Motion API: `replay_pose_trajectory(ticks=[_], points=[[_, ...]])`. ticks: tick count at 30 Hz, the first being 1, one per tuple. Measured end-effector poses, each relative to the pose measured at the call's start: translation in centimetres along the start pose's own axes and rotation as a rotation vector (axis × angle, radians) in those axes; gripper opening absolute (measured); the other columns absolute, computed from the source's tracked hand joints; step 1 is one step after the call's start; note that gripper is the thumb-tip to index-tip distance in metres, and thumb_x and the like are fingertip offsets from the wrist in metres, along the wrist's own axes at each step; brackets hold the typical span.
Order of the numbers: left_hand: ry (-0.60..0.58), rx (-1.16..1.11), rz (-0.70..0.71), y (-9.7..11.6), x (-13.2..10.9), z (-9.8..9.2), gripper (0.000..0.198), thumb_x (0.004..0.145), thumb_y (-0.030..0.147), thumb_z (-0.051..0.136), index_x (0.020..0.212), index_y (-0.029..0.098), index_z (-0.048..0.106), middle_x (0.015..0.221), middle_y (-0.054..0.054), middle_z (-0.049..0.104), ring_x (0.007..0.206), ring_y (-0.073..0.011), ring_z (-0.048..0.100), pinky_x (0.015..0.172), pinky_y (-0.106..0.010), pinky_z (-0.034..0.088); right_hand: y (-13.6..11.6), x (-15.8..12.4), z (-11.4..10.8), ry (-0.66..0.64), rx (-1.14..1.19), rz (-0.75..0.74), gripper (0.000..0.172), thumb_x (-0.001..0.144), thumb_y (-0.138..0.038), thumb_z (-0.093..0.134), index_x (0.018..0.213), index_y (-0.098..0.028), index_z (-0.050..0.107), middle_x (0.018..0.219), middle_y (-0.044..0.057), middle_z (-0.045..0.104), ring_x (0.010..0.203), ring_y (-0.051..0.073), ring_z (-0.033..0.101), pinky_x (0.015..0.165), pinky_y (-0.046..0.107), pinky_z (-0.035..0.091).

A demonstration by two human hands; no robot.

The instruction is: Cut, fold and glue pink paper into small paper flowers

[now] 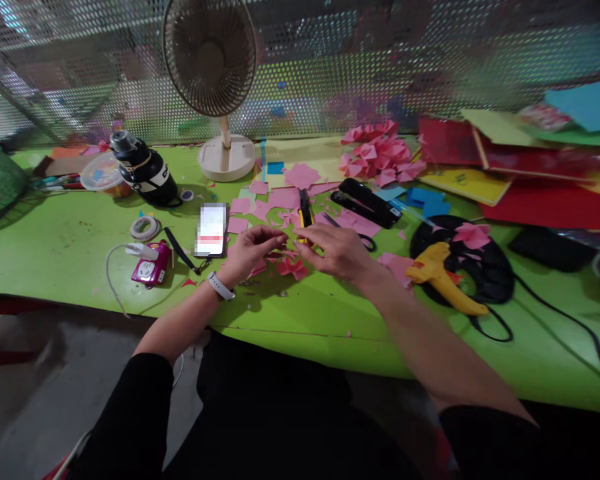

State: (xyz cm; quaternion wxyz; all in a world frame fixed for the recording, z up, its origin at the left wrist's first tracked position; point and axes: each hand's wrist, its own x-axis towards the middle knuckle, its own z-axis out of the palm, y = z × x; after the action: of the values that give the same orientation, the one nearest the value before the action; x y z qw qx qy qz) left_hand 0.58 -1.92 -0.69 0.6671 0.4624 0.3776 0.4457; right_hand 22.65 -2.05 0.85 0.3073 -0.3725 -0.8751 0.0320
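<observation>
Black sleeves point(125, 407), forearms point(183, 319) angled inward, left hand point(253, 250) and right hand point(337, 250) curled near pink paper point(293, 268) — grasp unclear.

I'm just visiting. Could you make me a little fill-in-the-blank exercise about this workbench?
The white band circles the wearer's ____ wrist.
The pistol-shaped plastic tool is ____.
The folded-paper pile behind the long black stapler is ____.
The stapler sits further to the ____ than the round-headed beige fan.
Missing words: left; yellow; pink; right.
</observation>
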Motion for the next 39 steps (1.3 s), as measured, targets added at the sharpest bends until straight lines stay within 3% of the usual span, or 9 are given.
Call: replay_pose_trajectory(ticks=[5,9,12,19,23,29,39], points=[[0.033,-0.029,0.007,0.1,0.0,-0.1,0.037,0.071,0.036,0.088,0.094,0.013,0.07,0.089,-0.005,0.075,0.078,-0.0131,0.073,0.066,-0.024,0.061,3.5,-0.2,-1.5,0.107,0.029,0.368,0.034,0.098,-0.029,0.05,0.119,-0.019,0.075,0.106,0.011,0.079,0.088,0.024,0.075,0.078,0.037,0.059],[0.048,-0.032,-0.008,0.3,-0.1,0.2,0.036,0.07,0.035,0.089,0.092,0.014,0.07,0.087,-0.003,0.074,0.076,-0.0122,0.073,0.064,-0.023,0.061,7.1,-0.8,-0.2,0.027,0.0,0.591,0.03,0.093,-0.025,0.054,0.108,-0.016,0.078,0.093,0.011,0.08,0.08,0.025,0.075,0.076,0.035,0.056],[0.05,-0.028,-0.009,0.7,-0.2,0.3,0.035,0.07,0.034,0.089,0.091,0.014,0.07,0.084,-0.003,0.074,0.073,-0.0123,0.072,0.06,-0.023,0.061,8.1,-1.1,1.1,-0.01,-0.031,0.62,0.028,0.092,-0.026,0.056,0.1,-0.016,0.08,0.09,0.011,0.08,0.077,0.025,0.074,0.076,0.035,0.054],[0.046,-0.034,-0.002,0.8,-0.1,0.1,0.034,0.071,0.035,0.088,0.092,0.014,0.07,0.085,-0.003,0.074,0.073,-0.0128,0.073,0.06,-0.024,0.061,6.5,-0.5,1.6,-0.117,0.119,0.574,0.029,0.096,-0.026,0.051,0.104,-0.019,0.078,0.096,0.008,0.08,0.069,0.019,0.071,0.07,0.032,0.055],[0.026,-0.036,-0.01,0.7,-0.1,0.1,0.033,0.072,0.034,0.088,0.093,0.014,0.071,0.087,-0.004,0.074,0.074,-0.0131,0.072,0.062,-0.025,0.062,7.3,-0.9,1.6,-0.113,0.063,0.679,0.032,0.097,-0.023,0.047,0.11,-0.018,0.075,0.092,0.008,0.079,0.067,0.019,0.071,0.067,0.031,0.054],[0.023,-0.008,-0.011,0.5,-0.1,0.0,0.035,0.073,0.037,0.087,0.094,0.014,0.071,0.089,-0.004,0.074,0.074,-0.0123,0.072,0.062,-0.024,0.06,9.0,-1.5,1.3,-0.045,-0.133,0.726,0.027,0.092,-0.023,0.052,0.101,-0.015,0.076,0.086,0.013,0.078,0.076,0.026,0.072,0.07,0.034,0.052],[0.017,0.0,-0.011,0.6,-0.1,0.0,0.035,0.073,0.036,0.086,0.094,0.014,0.07,0.088,-0.003,0.074,0.073,-0.0117,0.072,0.062,-0.024,0.06,9.0,-1.1,-0.6,-0.208,0.093,0.812,0.022,0.091,-0.023,0.055,0.1,-0.016,0.075,0.078,0.007,0.077,0.059,0.019,0.067,0.064,0.031,0.052]])
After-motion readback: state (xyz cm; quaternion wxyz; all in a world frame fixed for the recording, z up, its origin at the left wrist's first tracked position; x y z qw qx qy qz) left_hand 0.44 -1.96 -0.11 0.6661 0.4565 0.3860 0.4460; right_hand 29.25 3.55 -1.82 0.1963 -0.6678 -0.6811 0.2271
